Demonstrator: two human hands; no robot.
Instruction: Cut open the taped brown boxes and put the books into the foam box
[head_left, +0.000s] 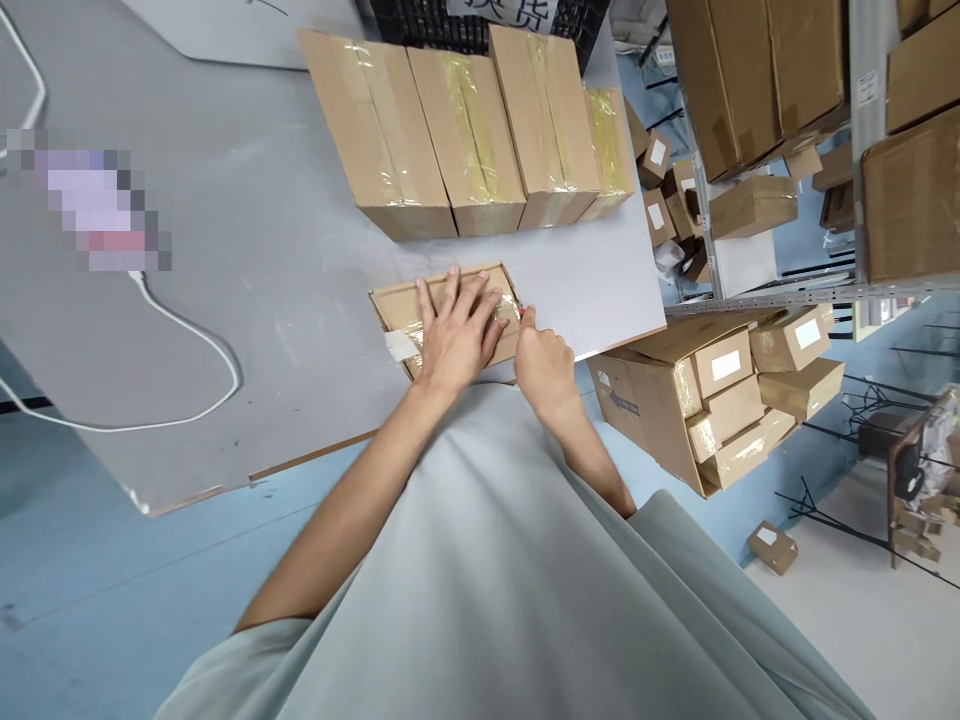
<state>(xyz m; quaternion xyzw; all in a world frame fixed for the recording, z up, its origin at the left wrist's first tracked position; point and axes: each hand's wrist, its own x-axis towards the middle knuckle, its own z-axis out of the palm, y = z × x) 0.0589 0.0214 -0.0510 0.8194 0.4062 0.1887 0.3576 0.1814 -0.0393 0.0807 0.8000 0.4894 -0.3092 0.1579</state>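
A flat cardboard box (397,299) with clear tape across it lies near the front edge of the grey table. My left hand (457,335) is spread flat on its top, pressing on nothing but the box and tape. At the box's right end, my right hand (545,365) is closed around a small tool, of which only a bit of red shows by the thumb. Its kind is hidden by the fingers. A whitish strip (402,346) sticks out at the box's left end.
Several taped cartons (469,140) stand in a row behind the flat box, before a black crate (427,22). A white cable (187,420) loops over the table (300,330) at left. A large open carton (645,400) of smaller boxes stands right, below shelving (780,295).
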